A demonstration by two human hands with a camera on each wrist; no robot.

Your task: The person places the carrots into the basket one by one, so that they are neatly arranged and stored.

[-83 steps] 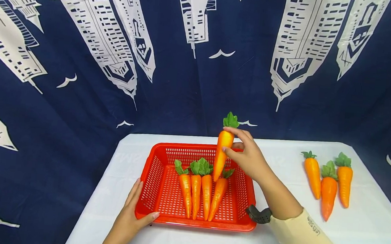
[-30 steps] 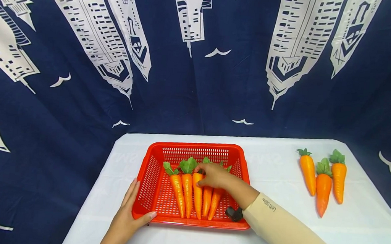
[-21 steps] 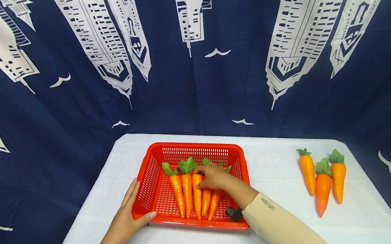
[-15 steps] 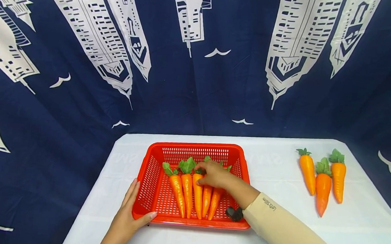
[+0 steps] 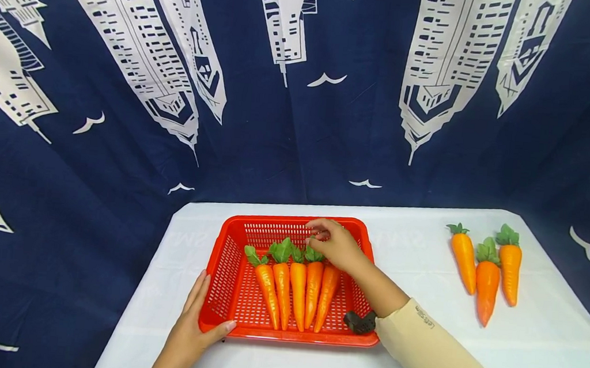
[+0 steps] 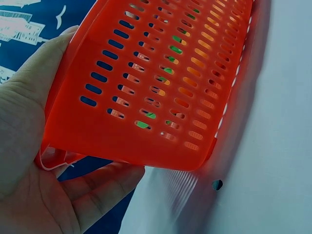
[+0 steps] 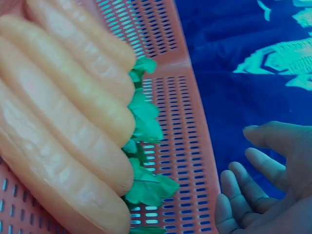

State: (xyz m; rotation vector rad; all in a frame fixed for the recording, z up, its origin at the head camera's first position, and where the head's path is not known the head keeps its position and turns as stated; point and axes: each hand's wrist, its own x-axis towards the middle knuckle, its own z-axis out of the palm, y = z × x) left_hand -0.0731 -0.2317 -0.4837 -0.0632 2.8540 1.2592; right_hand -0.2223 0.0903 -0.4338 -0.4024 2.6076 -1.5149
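Observation:
A red plastic basket (image 5: 288, 336) with slotted walls holds several orange carrots (image 5: 297, 294), laid side by side with green tops toward its back wall. My left hand (image 5: 190, 326) grips its front left corner; the thumb lies on the front rim and the fingers run along the left side. The left wrist view shows the hand around the rim (image 6: 105, 158). Over the back right part of the basket is my right hand (image 5: 337, 245), loosely curled with nothing in it, just above the carrot tops. The right wrist view shows those fingers apart from the leaves (image 7: 151, 187).
Three more carrots lie on the white table (image 5: 413, 262) at the right: a slim one (image 5: 463, 262), a wider one (image 5: 487, 291) and another (image 5: 510, 273). A dark blue curtain (image 5: 277, 148) with white building prints hangs behind. A black wrist device (image 5: 359, 322) overlaps the basket's right side.
My right hand lowered a carrot into the basket, to the middle of the row, let it go and has lifted back and slightly right. The left hand stays at the corner.

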